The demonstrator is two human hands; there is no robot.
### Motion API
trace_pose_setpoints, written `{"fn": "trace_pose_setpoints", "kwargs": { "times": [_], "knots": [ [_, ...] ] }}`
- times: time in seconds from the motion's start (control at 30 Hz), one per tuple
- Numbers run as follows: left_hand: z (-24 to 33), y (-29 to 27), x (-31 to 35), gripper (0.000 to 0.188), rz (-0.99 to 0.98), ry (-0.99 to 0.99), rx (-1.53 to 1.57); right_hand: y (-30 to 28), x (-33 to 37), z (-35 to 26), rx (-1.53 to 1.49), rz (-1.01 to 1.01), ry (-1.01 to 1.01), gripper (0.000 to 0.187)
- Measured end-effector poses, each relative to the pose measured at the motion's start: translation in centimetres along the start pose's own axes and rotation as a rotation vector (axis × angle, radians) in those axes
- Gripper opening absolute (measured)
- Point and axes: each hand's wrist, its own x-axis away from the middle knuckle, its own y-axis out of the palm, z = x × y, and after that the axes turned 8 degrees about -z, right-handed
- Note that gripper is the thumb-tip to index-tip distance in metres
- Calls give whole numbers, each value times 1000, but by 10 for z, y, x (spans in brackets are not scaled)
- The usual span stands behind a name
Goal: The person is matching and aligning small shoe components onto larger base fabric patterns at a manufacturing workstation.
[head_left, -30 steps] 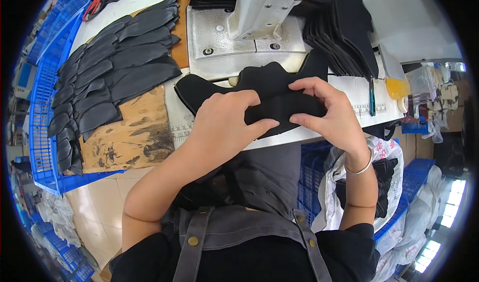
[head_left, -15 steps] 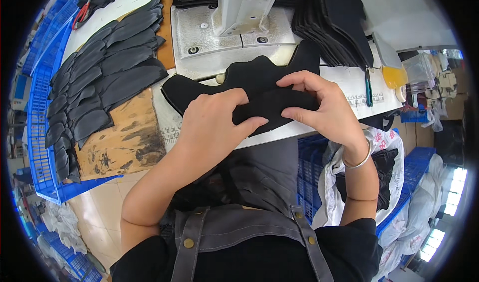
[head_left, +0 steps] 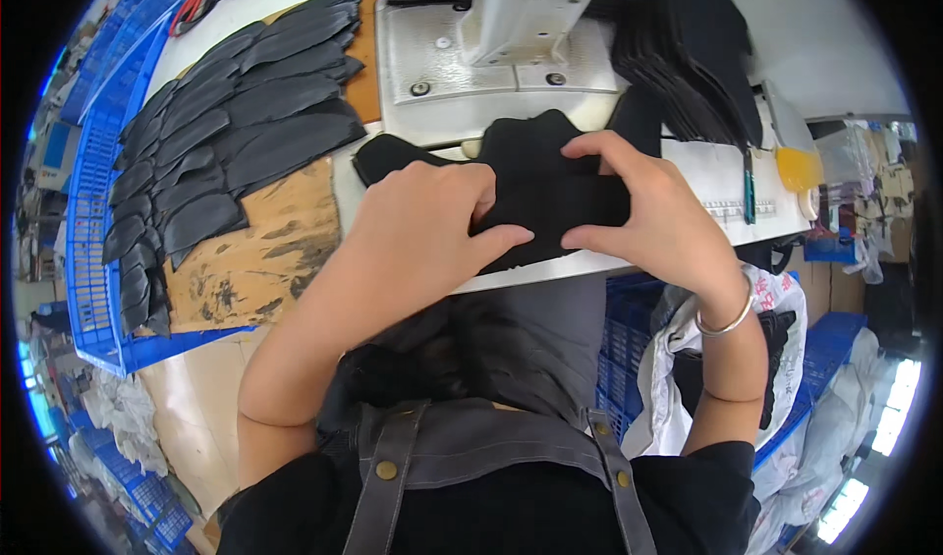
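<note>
Black cut fabric pieces (head_left: 540,187) with a curved, lobed outline lie on the white work surface, in front of a sewing machine (head_left: 521,25) with a pale metal base. My left hand (head_left: 427,216) is closed on their left part, its fingers curled over the top and its thumb along the near edge. On the right side my right hand (head_left: 658,201) grips them too, thumb below and fingers above. The fingertips of both hands are partly hidden by the hands and the dark cloth.
Overlapping dark grey pieces (head_left: 226,133) cover a stained board (head_left: 255,246) at the left, beside a blue crate (head_left: 88,241). Red-handled scissors (head_left: 190,10) lie at the far left. Black stacked pieces (head_left: 678,64), a teal cutter (head_left: 749,187) and a yellow container (head_left: 799,169) are at the right.
The whole view has shifted, so the table sits further right and slightly lower. My right hand has opened its grasp slightly, and the fabric's near part looks flatter.
</note>
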Motion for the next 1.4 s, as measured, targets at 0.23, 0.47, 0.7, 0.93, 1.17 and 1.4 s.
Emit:
{"fn": "trace_pose_setpoints", "kwargs": {
  "times": [0.23,0.47,0.7,0.93,1.17,1.4],
  "knots": [
    [-12,-13,2,31,-155,-31,173,-5,-2,-9,51,-97,131,60],
    [-19,-11,5,31,-144,-1,161,-4,-6,-11,40,-126,207,62],
    [-3,-9,14,31,-38,1,-62,-3,-2,-5,37,-76,127,61],
    [16,44,16,88,14,381,-323,3,2,9,58,91,-63,45],
    [16,52,15,84,-20,364,-413,-11,20,28,-161,109,213,25],
    [19,52,14,80,-26,358,-380,-1,24,36,-75,217,74,30]
  ]
}}
